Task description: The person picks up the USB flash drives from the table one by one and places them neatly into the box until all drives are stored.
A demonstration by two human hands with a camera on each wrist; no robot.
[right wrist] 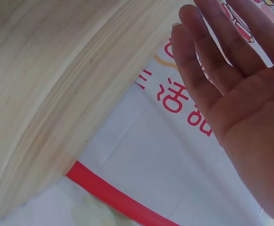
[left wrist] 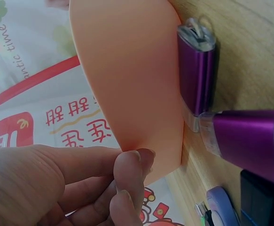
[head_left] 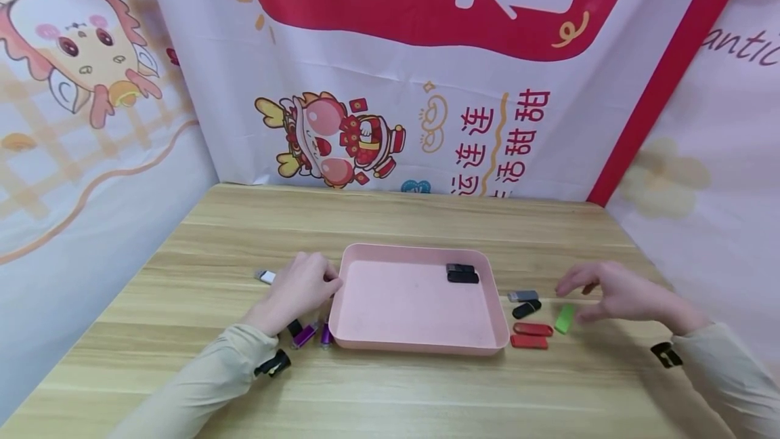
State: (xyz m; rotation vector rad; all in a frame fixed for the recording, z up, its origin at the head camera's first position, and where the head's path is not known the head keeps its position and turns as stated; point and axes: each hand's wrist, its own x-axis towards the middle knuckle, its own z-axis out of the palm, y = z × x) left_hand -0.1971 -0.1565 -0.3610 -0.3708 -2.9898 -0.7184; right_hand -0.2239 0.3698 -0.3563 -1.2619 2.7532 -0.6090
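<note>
Judging by the layout, probably early in loading the pink tray, with just two dark USB sticks in its back right part
Pinching the tray's left rim with the left hand; holding the right hand spread, thumb apart from fingers, near the green stick, contact hard to tell; apparently left to place: beside the right wall, a grey stick, an oval black stick, two red sticks and the green one; beside the left wall, two purple sticks, a squarish black stick and a white stick; inside, bare floor across left and front; on the table, open room before the tray and behind it up to the banner, tighter on both flanks
</note>
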